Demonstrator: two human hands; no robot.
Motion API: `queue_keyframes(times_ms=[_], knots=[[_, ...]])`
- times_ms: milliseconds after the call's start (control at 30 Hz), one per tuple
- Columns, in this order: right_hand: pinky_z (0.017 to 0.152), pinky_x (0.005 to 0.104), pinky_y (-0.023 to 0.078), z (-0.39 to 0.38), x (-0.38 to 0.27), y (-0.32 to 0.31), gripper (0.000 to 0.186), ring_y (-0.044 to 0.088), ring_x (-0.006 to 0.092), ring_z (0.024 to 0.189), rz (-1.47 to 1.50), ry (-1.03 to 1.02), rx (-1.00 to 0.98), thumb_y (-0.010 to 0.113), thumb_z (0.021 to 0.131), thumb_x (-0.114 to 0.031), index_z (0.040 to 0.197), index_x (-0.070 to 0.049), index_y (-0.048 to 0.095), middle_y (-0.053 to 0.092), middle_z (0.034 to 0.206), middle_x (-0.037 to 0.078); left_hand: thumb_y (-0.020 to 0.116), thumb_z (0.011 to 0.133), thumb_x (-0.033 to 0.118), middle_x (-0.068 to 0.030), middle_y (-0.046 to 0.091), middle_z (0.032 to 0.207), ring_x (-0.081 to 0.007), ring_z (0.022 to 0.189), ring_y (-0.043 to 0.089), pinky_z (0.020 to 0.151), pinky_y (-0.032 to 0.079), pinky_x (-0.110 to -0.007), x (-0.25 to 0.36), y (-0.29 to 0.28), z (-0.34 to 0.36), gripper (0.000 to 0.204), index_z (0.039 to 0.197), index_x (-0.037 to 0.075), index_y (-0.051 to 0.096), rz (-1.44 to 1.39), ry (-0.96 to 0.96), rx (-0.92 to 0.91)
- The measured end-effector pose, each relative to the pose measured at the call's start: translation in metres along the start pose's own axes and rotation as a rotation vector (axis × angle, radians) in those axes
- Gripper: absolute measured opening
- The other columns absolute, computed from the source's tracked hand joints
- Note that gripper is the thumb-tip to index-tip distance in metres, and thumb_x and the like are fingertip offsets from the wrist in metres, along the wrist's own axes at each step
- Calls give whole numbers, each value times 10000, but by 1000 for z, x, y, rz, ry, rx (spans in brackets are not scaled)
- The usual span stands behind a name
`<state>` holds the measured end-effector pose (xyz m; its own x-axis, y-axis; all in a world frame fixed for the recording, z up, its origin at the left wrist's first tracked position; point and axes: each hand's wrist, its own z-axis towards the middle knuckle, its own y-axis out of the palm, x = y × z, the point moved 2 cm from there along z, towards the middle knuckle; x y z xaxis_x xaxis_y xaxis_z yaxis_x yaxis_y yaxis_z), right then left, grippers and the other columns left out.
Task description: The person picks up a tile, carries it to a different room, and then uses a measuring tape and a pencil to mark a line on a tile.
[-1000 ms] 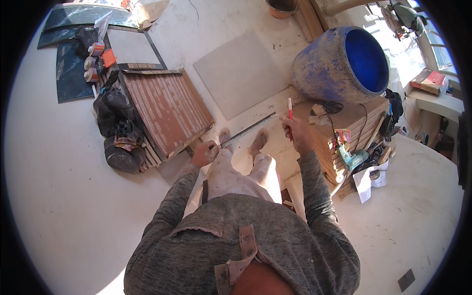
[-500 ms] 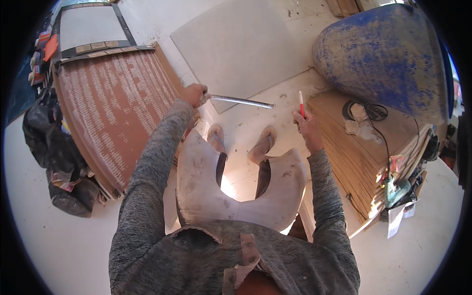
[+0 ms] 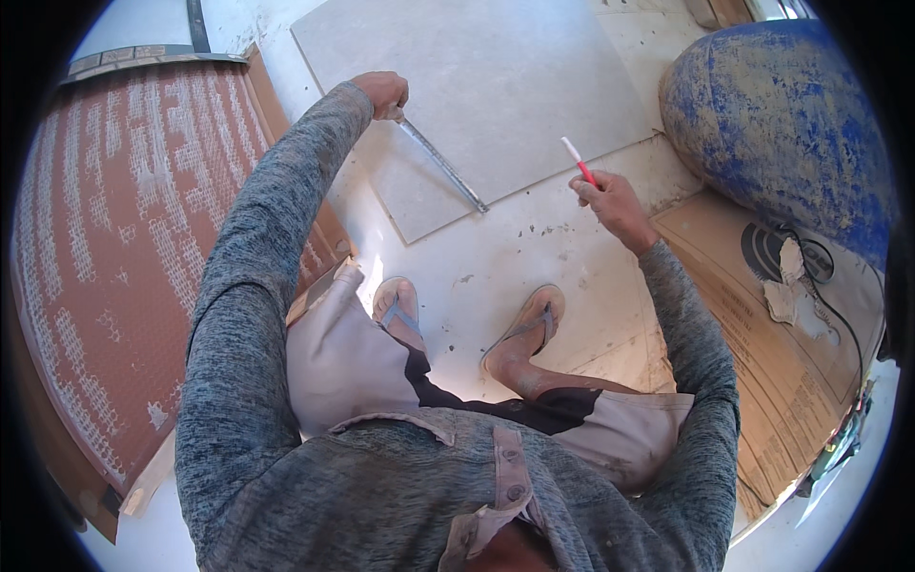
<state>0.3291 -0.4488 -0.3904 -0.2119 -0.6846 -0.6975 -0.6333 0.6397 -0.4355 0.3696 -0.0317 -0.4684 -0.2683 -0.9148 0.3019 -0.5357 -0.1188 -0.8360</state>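
My left hand (image 3: 379,95) is closed round one end of a long, narrow metal bar (image 3: 440,164), which slants down over the large pale grey square tile (image 3: 496,76) lying ahead of me. The bar's far end is near the tile's near edge; whether it touches cannot be told. My right hand (image 3: 613,208) grips a red marker (image 3: 584,172) with a white upper end, held upright just right of the tile's near edge. Both of my sandalled feet stand on the dusty white floor below the tile.
On the left leans or lies a red-brown patterned board (image 3: 114,229) streaked white, with cardboard edging. On the right, a mud-stained blue barrel (image 3: 762,124) sits by a stack of cardboard (image 3: 724,400) with a black cable and torn pale scraps on top.
I have bent lower toward the tile. My left hand has moved forward over it, and the bar has swung to a steeper slant. My right hand still holds the marker upright.
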Motion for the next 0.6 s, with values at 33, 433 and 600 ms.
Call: queue_keyframes(times_ms=[33, 433, 600], knots=[[560, 283, 400, 0, -3, 6, 306, 477, 82, 605, -22, 9, -17, 630, 917, -289, 819, 0, 648, 562, 669, 3, 783, 756, 247, -151, 695, 902, -334, 914, 661, 796, 530, -416, -1, 1, -1, 240, 879, 53, 715, 5, 9, -2], [612, 236, 421, 50, -35, 57, 335, 462, 69, 657, 190, -22, -84, 597, 969, -340, 925, -26, 704, 555, 749, -24, 822, 721, 239, -151, 692, 900, -334, 896, 663, 770, 532, -412, -32, 2, 36, 282, 881, 38, 706, 16, -4, 19], [604, 237, 438, 76, -48, 83, 451, 525, 94, 653, 244, -69, 69, 568, 988, -422, 962, 4, 713, 594, 769, 30, 852, 698, 265, -159, 689, 890, -335, 870, 670, 747, 533, -424, -39, -34, 44, 347, 887, 16, 702, 30, -129, -17]])
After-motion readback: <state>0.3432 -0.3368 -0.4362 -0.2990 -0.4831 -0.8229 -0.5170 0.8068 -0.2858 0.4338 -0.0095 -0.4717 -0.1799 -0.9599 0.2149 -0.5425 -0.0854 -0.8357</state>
